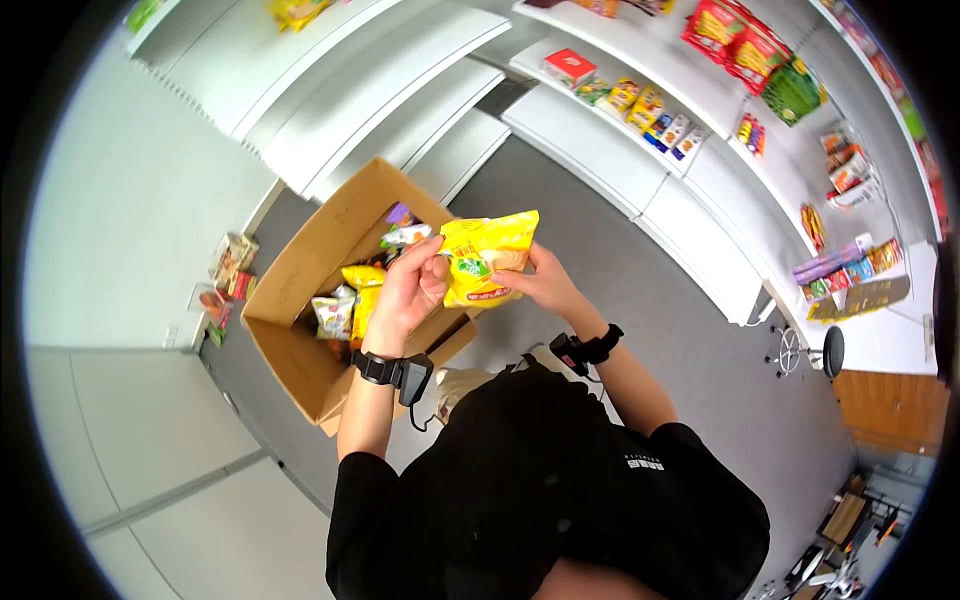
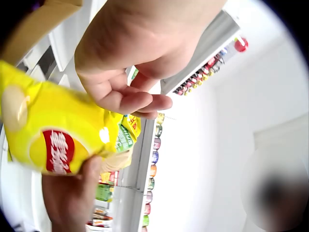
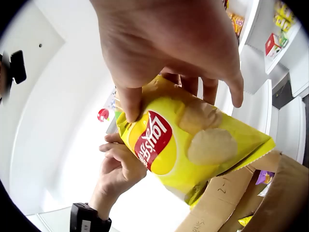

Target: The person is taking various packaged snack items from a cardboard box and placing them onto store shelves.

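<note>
A yellow chip bag with a red logo [image 1: 487, 262] is up between both hands, above the floor beside the carton. The left hand [image 1: 412, 287], fingers curled, is at the bag's left edge and seems to pinch its upper corner; the left wrist view shows that hand [image 2: 140, 58] over the bag [image 2: 58, 130], the contact partly hidden. From the opposite side the right hand [image 1: 548, 283] grips the bag. Its thumb lies on the printed face in the right wrist view, where the hand [image 3: 169, 48] is above the bag [image 3: 188, 140], other fingers partly behind it.
An open cardboard carton [image 1: 290, 290] with several snack bags stands on the floor at left. Small packages [image 1: 233, 262] lie beyond it by the wall. White shelves [image 1: 590, 150] with snacks run across the back and right. A round stool [image 1: 832, 350] stands at far right.
</note>
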Demonstrator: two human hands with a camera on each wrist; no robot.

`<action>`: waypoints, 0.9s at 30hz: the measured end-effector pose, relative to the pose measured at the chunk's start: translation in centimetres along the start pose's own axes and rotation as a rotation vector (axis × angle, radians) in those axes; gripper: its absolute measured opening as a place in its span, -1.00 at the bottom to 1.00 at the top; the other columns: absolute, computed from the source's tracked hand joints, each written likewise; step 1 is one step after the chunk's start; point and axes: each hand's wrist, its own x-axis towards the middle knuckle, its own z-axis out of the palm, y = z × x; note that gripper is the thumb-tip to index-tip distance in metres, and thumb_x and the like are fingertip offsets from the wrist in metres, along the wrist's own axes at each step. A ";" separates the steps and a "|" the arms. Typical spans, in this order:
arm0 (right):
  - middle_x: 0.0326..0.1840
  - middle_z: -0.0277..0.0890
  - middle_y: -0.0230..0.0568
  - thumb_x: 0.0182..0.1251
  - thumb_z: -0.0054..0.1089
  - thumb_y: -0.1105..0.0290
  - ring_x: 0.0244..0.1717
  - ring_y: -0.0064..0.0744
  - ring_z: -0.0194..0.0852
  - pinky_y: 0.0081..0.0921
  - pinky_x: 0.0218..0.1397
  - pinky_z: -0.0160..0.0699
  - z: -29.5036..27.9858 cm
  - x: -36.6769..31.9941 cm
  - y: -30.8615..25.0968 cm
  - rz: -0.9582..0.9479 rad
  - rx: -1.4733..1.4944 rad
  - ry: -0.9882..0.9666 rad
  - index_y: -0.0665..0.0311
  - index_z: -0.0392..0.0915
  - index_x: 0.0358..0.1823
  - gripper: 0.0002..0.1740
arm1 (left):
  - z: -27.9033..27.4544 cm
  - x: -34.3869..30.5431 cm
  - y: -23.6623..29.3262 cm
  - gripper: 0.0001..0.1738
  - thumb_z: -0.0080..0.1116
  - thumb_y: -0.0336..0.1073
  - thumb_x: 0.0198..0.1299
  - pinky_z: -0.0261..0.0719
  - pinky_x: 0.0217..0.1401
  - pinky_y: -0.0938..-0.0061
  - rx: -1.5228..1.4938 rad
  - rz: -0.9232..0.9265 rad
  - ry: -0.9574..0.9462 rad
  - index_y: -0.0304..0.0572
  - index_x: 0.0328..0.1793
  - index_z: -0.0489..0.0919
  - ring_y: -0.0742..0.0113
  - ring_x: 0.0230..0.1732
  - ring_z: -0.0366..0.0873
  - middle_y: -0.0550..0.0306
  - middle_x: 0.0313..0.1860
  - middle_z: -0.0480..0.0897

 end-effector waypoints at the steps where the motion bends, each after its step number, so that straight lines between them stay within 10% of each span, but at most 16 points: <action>1: 0.09 0.48 -0.27 0.17 0.32 0.40 0.10 -0.52 0.42 -0.48 0.18 0.41 -1.4 -0.7 -0.4 -0.005 0.056 0.019 0.36 0.34 0.19 -0.44 | 1.4 0.7 -0.7 -0.84 0.05 -0.24 0.32 0.16 -0.67 0.73 0.090 0.028 0.003 -0.13 -0.27 0.44 0.66 -0.72 0.25 0.33 -0.66 0.42; 9: 0.04 0.52 -0.27 0.24 0.26 0.37 0.01 -0.50 0.49 -0.51 0.12 0.46 -8.7 -4.5 -2.9 0.074 0.103 0.176 0.34 0.39 0.16 -0.52 | 8.6 6.1 -4.2 -0.74 0.19 -0.30 0.23 0.31 -0.39 0.70 0.852 0.416 -0.044 -0.18 0.02 0.52 0.62 -0.45 0.38 0.34 -0.40 0.52; 27: -0.04 0.55 -0.23 0.15 0.34 0.26 -0.03 -0.46 0.51 -0.50 0.06 0.47 -20.4 6.2 -4.0 0.047 -0.152 0.259 0.34 0.41 0.13 -0.45 | 11.2 23.5 2.0 -0.89 0.12 -0.34 0.22 0.34 -0.28 0.67 0.740 0.301 -0.203 -0.22 -0.28 0.58 0.60 -0.42 0.38 0.31 -0.45 0.56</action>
